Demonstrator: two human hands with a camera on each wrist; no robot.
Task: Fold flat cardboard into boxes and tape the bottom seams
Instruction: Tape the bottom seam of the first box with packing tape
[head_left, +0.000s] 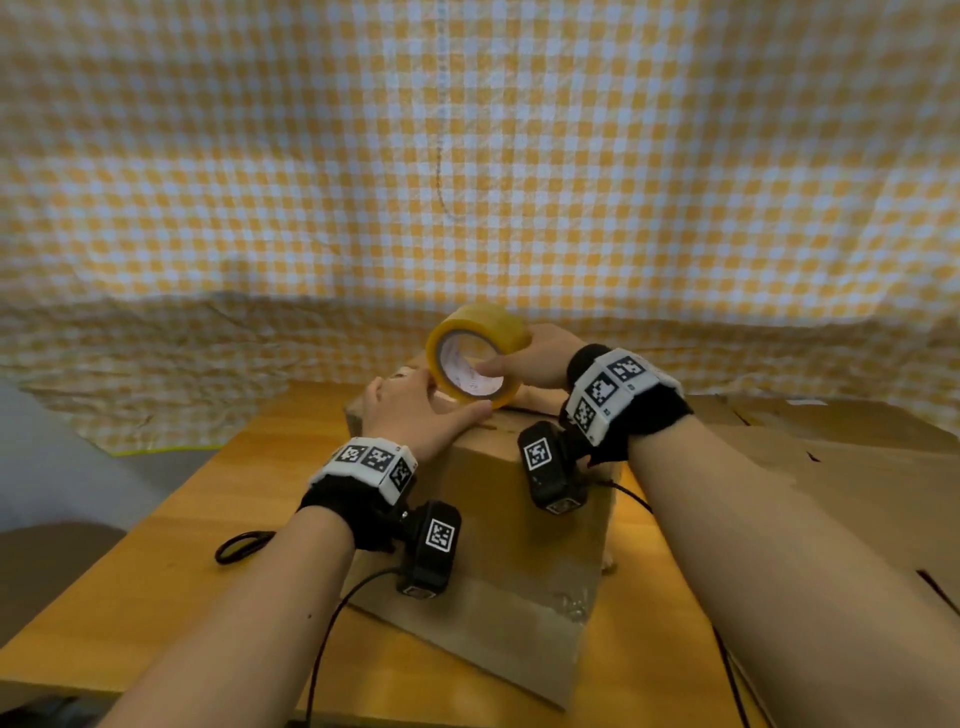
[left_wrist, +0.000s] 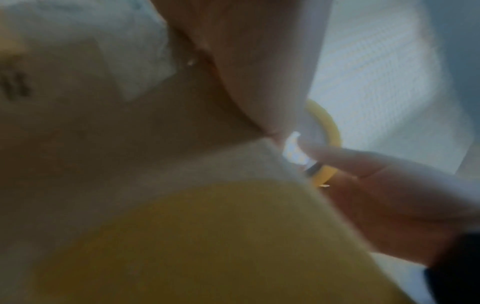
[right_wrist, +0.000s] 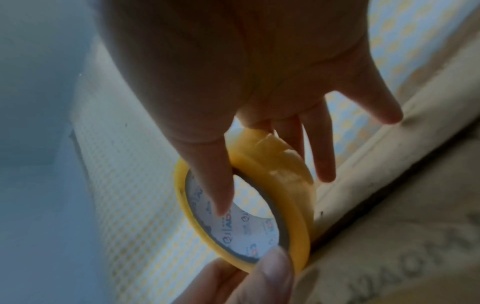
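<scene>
My right hand (head_left: 540, 358) grips the yellow roll of packing tape (head_left: 475, 356), thumb in its core, held at the far top edge of the folded brown cardboard box (head_left: 519, 519). My left hand (head_left: 415, 410) pinches the roll's lower rim. Box formed; top seam untaped so far.

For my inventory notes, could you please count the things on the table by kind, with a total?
Tape roll: 1, held by the right hand, touched by the left hand
Folded cardboard box: 1
Flat cardboard stack: 1 (sheets cannot be counted)
Black cable loop: 1
Total: 4
</scene>
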